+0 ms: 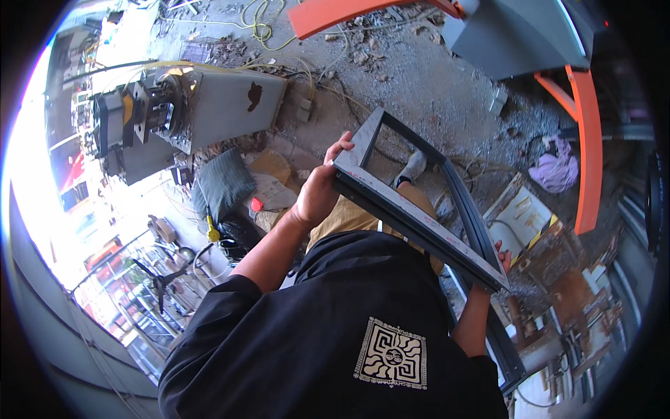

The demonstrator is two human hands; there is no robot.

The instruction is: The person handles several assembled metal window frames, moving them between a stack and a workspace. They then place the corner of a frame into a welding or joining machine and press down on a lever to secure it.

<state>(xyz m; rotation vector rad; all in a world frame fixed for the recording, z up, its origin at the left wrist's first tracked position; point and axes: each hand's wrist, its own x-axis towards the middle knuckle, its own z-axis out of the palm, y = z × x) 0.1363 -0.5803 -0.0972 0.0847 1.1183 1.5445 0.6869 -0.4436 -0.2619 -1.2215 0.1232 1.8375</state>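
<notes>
Held tilted in front of my waist is a rectangular dark metal frame [426,222], like a window frame, with pale printed film along its faces. My left hand [319,187] is closed round its left corner, fingers over the outer edge. At the lower right corner, my right hand [504,257] grips the frame from behind and below; the frame hides part of that hand. Through the opening show a grey shoe [413,166] and the littered floor. A second dark metal profile [504,346] stands beside my right forearm.
A grey machine cabinet [227,105] stands at the far left. Orange legs [588,153] carry a grey machine [523,42] at the far right. A purple cloth [556,166], a dark cushion [225,183] and a yellow hose [257,29] lie about. Metal scraps [579,300] crowd the right.
</notes>
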